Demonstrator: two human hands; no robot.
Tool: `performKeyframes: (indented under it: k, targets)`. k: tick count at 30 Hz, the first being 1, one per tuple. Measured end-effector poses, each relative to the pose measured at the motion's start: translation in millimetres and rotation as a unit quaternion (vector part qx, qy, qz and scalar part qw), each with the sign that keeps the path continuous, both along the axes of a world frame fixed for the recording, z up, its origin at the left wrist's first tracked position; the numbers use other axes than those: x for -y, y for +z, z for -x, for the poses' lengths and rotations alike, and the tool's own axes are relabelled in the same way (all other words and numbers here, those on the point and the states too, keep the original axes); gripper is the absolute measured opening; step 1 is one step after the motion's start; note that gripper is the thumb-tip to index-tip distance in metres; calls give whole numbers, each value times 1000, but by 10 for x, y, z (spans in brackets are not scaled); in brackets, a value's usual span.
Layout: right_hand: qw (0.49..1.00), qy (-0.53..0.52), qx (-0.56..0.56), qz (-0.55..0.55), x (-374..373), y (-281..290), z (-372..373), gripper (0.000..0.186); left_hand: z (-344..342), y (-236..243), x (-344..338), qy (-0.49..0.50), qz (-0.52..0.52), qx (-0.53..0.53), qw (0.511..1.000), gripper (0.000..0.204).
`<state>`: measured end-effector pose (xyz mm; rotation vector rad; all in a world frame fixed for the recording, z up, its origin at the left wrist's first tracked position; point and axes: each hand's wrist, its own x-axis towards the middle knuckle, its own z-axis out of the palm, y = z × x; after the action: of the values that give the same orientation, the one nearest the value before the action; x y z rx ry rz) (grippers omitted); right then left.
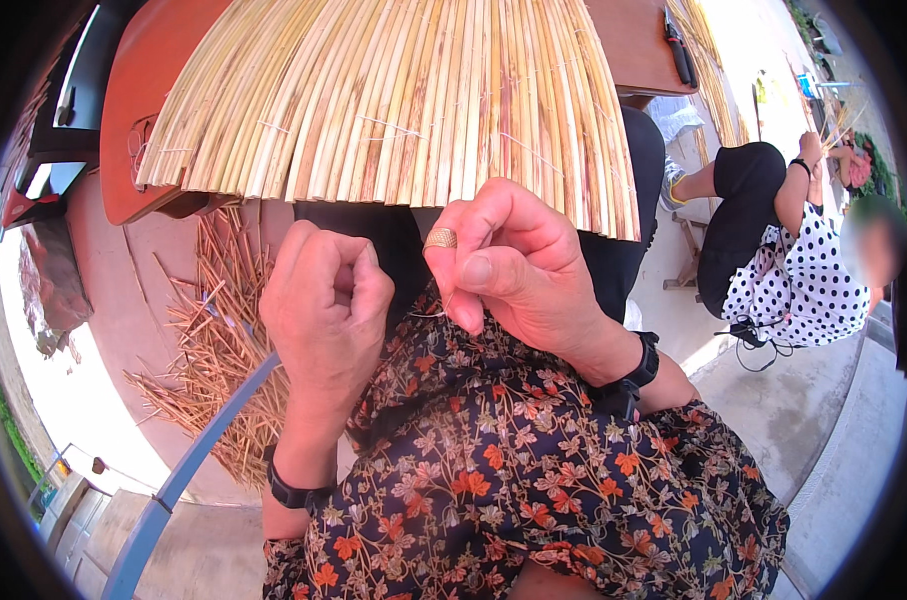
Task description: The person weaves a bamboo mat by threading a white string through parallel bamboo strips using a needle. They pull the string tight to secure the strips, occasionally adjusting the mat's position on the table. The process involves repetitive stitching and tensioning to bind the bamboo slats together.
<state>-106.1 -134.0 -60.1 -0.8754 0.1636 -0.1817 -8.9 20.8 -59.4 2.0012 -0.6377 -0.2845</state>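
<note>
A mat of pale reed strips (389, 85), stitched with white thread, lies across the top of the view, its lower edge just above my hands. My left hand (324, 310) is closed, fingertips curled in; what it holds, if anything, is hidden. My right hand (514, 280), with a metal thimble band (441, 238) on a finger, is pinched on a fine thread or needle (436, 312), too thin to tell which. The two hands are apart, over my dark floral garment (524, 480).
Reddish-brown tabletops (139, 90) are under the mat; black-handled scissors (679, 50) lie at right. Cut straw (219, 380) lies on the floor left, beside a blue-grey bar (189, 460). Another person (794, 280) in polka dots sits at right, hands raised with thin strips.
</note>
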Motion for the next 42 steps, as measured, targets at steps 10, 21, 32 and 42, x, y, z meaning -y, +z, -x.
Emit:
performKeyframes:
  k: [10, 21, 32, 42]
  targets:
    - [998, 4, -18, -64, 96, -7, -51, 10, 59, 148, -15, -85, 202, -453, 864, 10]
    - [998, 16, -38, -42, 103, 8, -42, 7, -15, 221, -18, -105, 207, -383, 894, 7]
    - [998, 45, -47, 0, 145, 31, -40, 7, -103, 275, -34, -151, 147, -310, 927, 2]
    - [993, 42, -56, 90, 163, 95, -29, 7, -94, 314, -35, -137, 135, -321, 927, 2]
